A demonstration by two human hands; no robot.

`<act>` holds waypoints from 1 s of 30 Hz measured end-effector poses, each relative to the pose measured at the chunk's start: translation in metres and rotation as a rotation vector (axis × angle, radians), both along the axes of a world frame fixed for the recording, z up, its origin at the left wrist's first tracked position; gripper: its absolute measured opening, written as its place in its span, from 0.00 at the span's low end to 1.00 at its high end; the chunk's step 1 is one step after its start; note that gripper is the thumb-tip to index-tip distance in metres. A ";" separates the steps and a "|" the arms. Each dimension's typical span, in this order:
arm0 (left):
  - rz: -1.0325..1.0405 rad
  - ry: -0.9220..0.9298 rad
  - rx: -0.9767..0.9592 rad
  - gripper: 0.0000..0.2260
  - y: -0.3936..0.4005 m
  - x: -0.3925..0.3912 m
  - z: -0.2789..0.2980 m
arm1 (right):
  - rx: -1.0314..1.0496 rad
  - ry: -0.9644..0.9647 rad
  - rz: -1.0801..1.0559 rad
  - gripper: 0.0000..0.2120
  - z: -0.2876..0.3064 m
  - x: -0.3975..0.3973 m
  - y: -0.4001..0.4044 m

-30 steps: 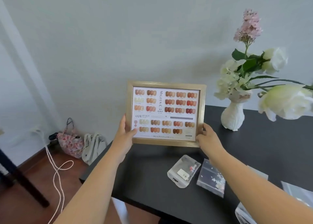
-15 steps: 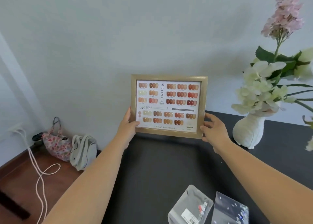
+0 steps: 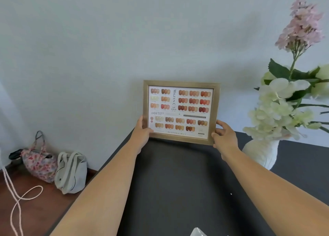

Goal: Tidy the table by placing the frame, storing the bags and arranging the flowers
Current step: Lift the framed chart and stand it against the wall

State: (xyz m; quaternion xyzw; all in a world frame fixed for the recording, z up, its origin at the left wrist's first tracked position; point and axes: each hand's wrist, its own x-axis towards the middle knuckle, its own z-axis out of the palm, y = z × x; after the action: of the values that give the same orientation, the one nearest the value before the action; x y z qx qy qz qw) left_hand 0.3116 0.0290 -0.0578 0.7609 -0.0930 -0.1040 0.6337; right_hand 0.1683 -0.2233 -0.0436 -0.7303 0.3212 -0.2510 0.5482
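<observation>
The picture frame (image 3: 180, 112), a gold-coloured one with a chart of nail colour samples inside, is at the far end of the dark table (image 3: 178, 182), close to the pale wall (image 3: 106, 48) and facing the person. The left hand (image 3: 142, 130) has its grip closed on the lower left corner and the right hand (image 3: 224, 134) has its grip closed on the lower right corner, thumbs on the front and fingers behind. I think both hands hold it low so that the bottom edge can be guided down and the frame kept upright; it looks about level with the table top there, but I cannot tell if it already touches the table or leans on the wall. This seems to be the step of placing the frame, near its end, while the bags and the flowers are not yet done. To the right, near the frame but apart from it, a white vase (image 3: 261, 153) stands on the table with white flowers (image 3: 283, 107) and one tall pink flower (image 3: 302, 25). At the bottom edge a corner of a clear plastic bag (image 3: 198, 232) shows. On the brown floor (image 3: 44, 209) at the left, against the wall, sit a floral fabric bag (image 3: 40, 164) and a white tote bag (image 3: 71, 171), with a pale cord (image 3: 19, 200) nearby.
</observation>
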 end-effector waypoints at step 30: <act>-0.088 -0.029 0.240 0.41 -0.020 0.017 -0.008 | -0.203 0.110 0.060 0.25 -0.049 0.014 -0.037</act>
State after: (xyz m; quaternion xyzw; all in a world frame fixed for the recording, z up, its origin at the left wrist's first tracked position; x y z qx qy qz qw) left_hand 0.3285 0.0093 -0.0660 0.8279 -0.1221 -0.1312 0.5315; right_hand 0.1822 -0.2602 -0.0926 -0.8040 0.3019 -0.2253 0.4601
